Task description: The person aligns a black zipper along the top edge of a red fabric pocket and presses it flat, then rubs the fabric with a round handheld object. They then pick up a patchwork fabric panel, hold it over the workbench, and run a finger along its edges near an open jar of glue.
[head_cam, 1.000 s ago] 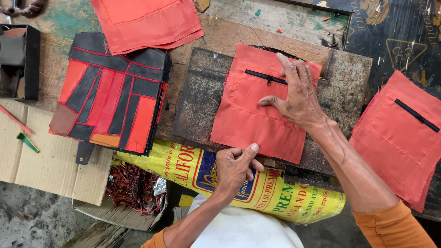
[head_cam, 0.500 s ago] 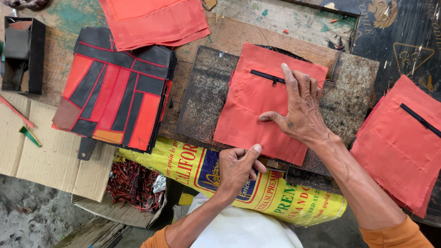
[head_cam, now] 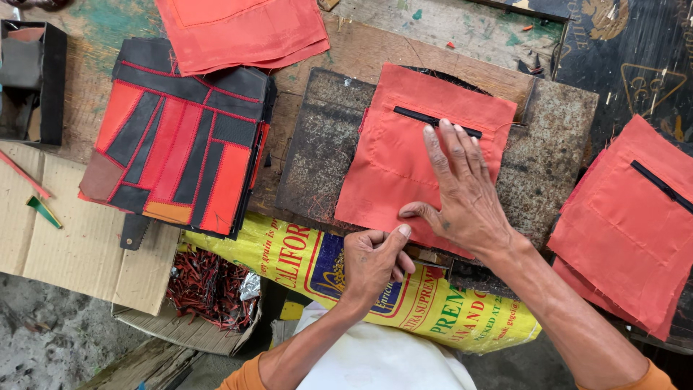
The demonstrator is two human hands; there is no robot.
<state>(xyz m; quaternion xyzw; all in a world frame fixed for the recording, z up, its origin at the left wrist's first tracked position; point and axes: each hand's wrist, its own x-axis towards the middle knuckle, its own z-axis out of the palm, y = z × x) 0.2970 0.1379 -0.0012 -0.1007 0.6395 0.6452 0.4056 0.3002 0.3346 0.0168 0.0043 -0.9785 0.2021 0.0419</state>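
1. my right hand (head_cam: pixel 462 191) lies flat, fingers spread apart, pressing on a red fabric panel (head_cam: pixel 404 144) whose short black zipper (head_cam: pixel 433 120) runs just under my fingertips; it clamps nothing, only holds the cloth down.
2. the red fabric panel sits on a rusty metal plate (head_cam: pixel 556 152), which rests on the worn wooden workbench (head_cam: pixel 375 43); the panel's lower edge reaches the plate's near edge.
3. my left hand (head_cam: pixel 374 261) is curled closed at the panel's lower edge, thumb raised and touching the cloth beside my right thumb; whether it pinches anything, i cannot tell.
4. beneath my left hand hangs a yellow printed sack (head_cam: pixel 317 260), draped over the bench front.
5. to the left lies a stack of red-and-black patchwork panels (head_cam: pixel 173 144), well apart from both hands.
6. more plain red cloth pieces (head_cam: pixel 245 29) lie at the top edge, and a pile of red zippered panels (head_cam: pixel 628 217) sits to the right.
7. a flattened cardboard sheet (head_cam: pixel 72 238) covers the lower left, with a box of red scraps (head_cam: pixel 209 285) beside it.
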